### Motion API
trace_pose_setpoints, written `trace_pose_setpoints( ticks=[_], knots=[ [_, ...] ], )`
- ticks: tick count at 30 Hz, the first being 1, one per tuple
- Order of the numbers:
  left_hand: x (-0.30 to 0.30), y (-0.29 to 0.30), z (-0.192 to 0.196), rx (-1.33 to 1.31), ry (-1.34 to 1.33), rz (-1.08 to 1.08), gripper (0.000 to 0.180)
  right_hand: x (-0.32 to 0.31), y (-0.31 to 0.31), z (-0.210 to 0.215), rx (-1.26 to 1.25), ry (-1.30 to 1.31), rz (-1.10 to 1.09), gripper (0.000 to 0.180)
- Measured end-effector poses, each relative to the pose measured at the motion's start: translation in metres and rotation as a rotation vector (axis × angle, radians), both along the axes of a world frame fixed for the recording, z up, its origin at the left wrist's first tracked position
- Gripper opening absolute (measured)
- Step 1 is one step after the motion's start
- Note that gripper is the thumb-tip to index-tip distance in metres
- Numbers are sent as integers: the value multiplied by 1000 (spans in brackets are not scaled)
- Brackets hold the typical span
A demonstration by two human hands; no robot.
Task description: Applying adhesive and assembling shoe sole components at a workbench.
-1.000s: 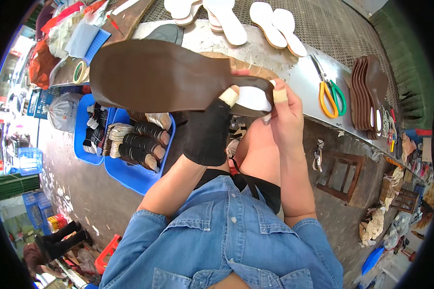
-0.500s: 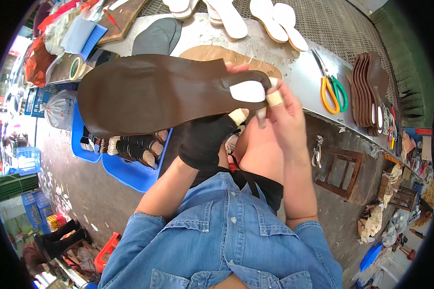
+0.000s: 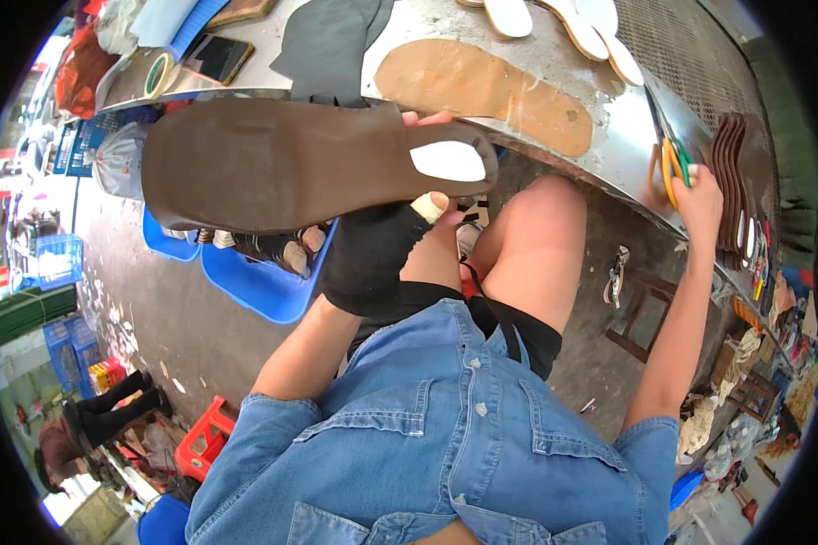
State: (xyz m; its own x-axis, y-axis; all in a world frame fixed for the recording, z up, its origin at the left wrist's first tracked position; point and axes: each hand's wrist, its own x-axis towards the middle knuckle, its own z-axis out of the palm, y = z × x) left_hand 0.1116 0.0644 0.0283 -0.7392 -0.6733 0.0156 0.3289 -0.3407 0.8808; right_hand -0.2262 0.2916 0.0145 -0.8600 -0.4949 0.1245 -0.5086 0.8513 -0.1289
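Observation:
A large brown leather-covered insole point(image 3: 273, 163) lies across my left hand point(image 3: 368, 259), which wears a black glove with bare fingertips. My left thumb, wrapped in pale tape, presses on the near edge, and other fingertips show at the far edge. At the heel end the leather is folded over around a white oval. Out to the right, my right hand point(image 3: 703, 204) is closed on the handles of the scissors point(image 3: 671, 173), one orange and one green. The blades point away across the metal table; the handles look slightly blurred.
On the metal table point(image 3: 623, 136) lie a tan sole-shaped board point(image 3: 482, 86), dark grey pieces point(image 3: 327, 45), white insoles point(image 3: 583, 32) and a phone point(image 3: 218, 59). A stack of brown insoles point(image 3: 732, 182) stands right of the scissors. Below left is a blue bin point(image 3: 254, 295) with shoe parts.
My right hand has left the insole's heel end and moved right to the scissors, taking hold of their handles. The left hand still holds the insole, and the whole view has shifted.

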Motion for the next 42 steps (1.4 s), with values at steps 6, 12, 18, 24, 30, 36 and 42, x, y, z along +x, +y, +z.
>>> trace_pose_setpoints(
  ticks=[6,12,18,24,30,36,42],
  knots=[
    [24,-13,-32,-439,-227,-15,67,149,-7,13,-614,-760,247,34],
    [26,-6,-48,-570,-403,-38,66,211,-13,-8,-376,-544,462,44],
    [29,3,-58,-513,-363,-62,67,212,-9,-14,-286,-551,464,45],
    [39,5,-68,-672,-381,-90,63,220,-8,-22,-242,-503,521,46],
    [45,4,-73,-360,-389,-128,59,223,-2,-33,-179,-754,475,47],
    [45,-1,-52,-5,-335,-146,59,225,-9,-32,-280,-566,490,49],
    [47,1,-47,-23,-369,-130,59,229,-9,-25,-169,-591,506,47]
  ],
)
